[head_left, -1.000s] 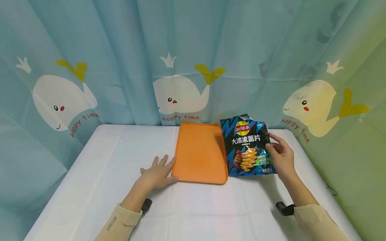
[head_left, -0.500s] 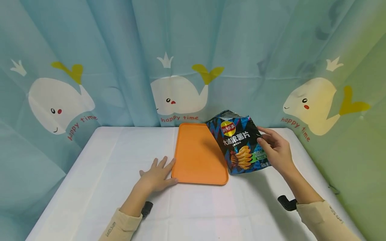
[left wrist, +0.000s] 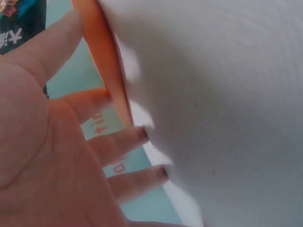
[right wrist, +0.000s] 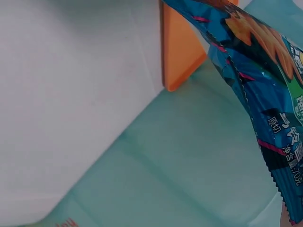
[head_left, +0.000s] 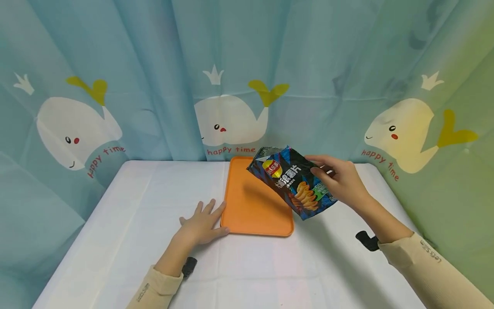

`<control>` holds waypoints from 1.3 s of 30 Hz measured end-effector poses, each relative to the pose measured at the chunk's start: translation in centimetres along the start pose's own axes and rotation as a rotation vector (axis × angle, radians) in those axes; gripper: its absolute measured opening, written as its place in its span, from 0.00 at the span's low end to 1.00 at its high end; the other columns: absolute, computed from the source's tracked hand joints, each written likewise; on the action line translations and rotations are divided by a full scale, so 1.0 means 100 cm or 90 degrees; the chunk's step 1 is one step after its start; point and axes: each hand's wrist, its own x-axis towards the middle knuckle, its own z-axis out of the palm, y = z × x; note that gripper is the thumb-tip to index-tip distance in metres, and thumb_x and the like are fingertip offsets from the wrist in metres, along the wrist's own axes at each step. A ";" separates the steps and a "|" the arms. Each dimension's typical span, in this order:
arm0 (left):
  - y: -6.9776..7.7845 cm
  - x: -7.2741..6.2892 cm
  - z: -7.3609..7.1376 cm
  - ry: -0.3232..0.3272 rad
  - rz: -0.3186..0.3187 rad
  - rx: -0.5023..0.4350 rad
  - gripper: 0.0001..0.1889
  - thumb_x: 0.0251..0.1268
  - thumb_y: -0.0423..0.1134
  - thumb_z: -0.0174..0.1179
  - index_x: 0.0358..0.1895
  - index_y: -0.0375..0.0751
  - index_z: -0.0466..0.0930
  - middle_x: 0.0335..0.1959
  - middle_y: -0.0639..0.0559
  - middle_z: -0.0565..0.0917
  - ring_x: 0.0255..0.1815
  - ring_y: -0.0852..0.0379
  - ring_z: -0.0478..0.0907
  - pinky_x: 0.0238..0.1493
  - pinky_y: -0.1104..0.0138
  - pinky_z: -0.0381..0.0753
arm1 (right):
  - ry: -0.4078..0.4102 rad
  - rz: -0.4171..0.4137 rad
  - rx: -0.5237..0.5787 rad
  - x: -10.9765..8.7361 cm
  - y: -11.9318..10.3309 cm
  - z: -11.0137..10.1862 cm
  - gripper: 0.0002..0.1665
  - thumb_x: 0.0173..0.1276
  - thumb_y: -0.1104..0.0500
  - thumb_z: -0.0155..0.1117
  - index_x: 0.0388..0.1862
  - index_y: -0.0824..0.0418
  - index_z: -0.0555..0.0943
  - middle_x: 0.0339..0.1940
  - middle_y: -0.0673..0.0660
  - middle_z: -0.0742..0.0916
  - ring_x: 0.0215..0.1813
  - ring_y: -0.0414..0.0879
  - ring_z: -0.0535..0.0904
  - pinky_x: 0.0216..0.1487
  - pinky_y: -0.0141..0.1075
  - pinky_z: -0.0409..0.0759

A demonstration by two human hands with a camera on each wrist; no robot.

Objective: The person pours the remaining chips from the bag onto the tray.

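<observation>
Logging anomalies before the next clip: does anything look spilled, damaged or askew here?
Only the Lay's potato chip bag stands out: its top end looks open, showing silvery lining, and the right hand holds it tilted partly over the orange tray. No spilled chips are visible.

Head cam: high over the worktop's [head_left: 154, 193] near side, facing forward and down, wide; gets left hand [head_left: 201, 224], right hand [head_left: 341, 178] and whale-print curtain [head_left: 154, 68]. Left wrist: tight on the palm side, looking along the fingers. Right wrist: close on the Lay's bag's [head_left: 295, 182] crimped edge, rolled, worktop upper left. All three share bag, curtain, orange tray [head_left: 251, 212].
</observation>
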 end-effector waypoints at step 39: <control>0.003 0.004 0.000 -0.009 -0.029 0.000 0.44 0.64 0.64 0.60 0.80 0.57 0.54 0.81 0.41 0.53 0.80 0.29 0.44 0.57 0.18 0.47 | -0.289 -0.030 -0.165 0.077 -0.049 -0.007 0.20 0.69 0.64 0.64 0.56 0.47 0.87 0.15 0.45 0.81 0.11 0.39 0.60 0.16 0.32 0.60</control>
